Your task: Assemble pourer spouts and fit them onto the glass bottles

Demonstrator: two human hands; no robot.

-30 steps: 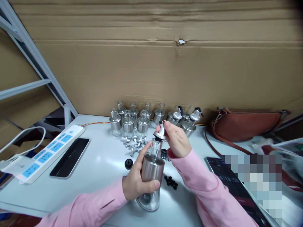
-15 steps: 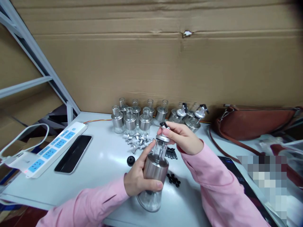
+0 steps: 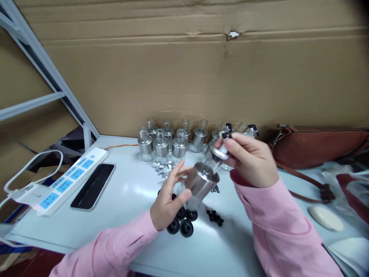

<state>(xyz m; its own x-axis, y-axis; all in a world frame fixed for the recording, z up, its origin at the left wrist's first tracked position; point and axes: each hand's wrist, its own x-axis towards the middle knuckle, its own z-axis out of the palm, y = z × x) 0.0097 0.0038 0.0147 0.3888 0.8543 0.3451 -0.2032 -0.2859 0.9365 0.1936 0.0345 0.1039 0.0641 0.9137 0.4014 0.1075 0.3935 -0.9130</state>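
Observation:
A glass bottle with a metal sleeve (image 3: 202,181) hangs tilted above the table, its neck leaning to the right. My right hand (image 3: 250,157) pinches the silver and black pourer top (image 3: 221,150) on its neck. Beside the sleeve, my left hand (image 3: 172,196) has its fingers apart, with the thumb near the bottle's side; whether it touches is unclear. Black round caps (image 3: 186,227) lie below the bottle. Small black parts (image 3: 215,217) sit to their right. Silver pourer pieces (image 3: 165,168) are partly hidden behind my left hand.
Several sleeved bottles (image 3: 161,146) stand along the cardboard wall (image 3: 144,77). At left are a power strip (image 3: 70,181) and a phone (image 3: 92,187). A brown bag (image 3: 319,148), its strap, a pale oval object (image 3: 325,218) and plastic wrapping are at right.
The bottle has risen and moved right, tilting more, with my right hand. My left hand has loosened from around it. Black caps formerly hidden behind the bottle and left hand now show.

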